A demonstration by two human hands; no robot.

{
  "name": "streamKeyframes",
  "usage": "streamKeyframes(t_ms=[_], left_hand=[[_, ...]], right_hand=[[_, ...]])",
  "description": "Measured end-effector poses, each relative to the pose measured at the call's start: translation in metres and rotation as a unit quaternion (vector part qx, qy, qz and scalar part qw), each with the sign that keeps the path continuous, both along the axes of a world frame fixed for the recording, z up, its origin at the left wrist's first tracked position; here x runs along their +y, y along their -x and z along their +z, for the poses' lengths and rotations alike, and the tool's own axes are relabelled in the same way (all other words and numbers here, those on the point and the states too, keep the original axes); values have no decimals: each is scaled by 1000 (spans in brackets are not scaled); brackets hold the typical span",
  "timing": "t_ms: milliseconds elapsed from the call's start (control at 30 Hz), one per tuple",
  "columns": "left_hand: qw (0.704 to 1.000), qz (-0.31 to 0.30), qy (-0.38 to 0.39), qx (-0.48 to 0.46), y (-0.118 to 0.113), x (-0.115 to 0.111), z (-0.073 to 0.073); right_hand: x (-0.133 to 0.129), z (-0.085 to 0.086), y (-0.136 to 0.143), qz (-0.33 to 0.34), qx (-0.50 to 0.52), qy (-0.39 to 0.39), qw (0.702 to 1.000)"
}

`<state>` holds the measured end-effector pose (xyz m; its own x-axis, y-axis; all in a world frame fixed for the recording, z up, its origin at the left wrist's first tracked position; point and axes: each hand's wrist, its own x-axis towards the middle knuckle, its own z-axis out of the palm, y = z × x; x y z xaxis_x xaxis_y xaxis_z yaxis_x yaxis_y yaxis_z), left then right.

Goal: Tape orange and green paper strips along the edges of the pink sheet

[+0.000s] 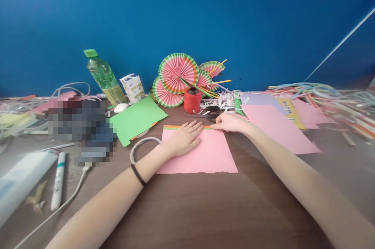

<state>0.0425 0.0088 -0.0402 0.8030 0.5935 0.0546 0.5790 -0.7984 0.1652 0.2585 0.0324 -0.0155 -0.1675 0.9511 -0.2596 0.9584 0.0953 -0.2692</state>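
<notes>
A sheet of pink paper (216,157) lies on the brown table before me, with narrow orange and green strips (169,127) along its far edge. My left hand (186,138) rests flat on the sheet, fingers stretched toward that edge. At the far right corner, the fingers of my right hand (229,122) are closed on the striped edge. Just beyond the paper lie black-handled scissors (211,115), partly behind the right hand. A red spool of thread (191,102) stands behind them. Left of the sheet is a roll of tape (135,150), partly covered by my left arm.
Folded paper fans (178,73) lean by the blue wall. A green sheet (140,118), bottle (106,79) and small carton (133,88) stand or lie left. More pink paper (275,128) lies right. A marker (58,181) and white cable (74,194) are at the near left.
</notes>
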Motion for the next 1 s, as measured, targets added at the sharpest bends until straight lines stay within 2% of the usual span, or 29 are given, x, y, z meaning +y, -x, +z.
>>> streamKeyframes(t_ms=[200, 433, 567, 733, 1000], left_hand=[[1000, 2, -3, 19, 1, 0, -1], [999, 40, -27, 2, -6, -3, 5], [999, 38, -22, -10, -5, -4, 3], [999, 27, -2, -19, -3, -3, -1], [999, 27, 1, -20, -3, -3, 0]], right_hand=[[-2, 7, 1, -8, -9, 10, 1000], [-3, 14, -3, 12, 76, 84, 994], [1, 12, -8, 18, 110, 109, 988], [2, 10, -10, 0, 98, 97, 990], [1, 15, -10, -7, 71, 97, 993]])
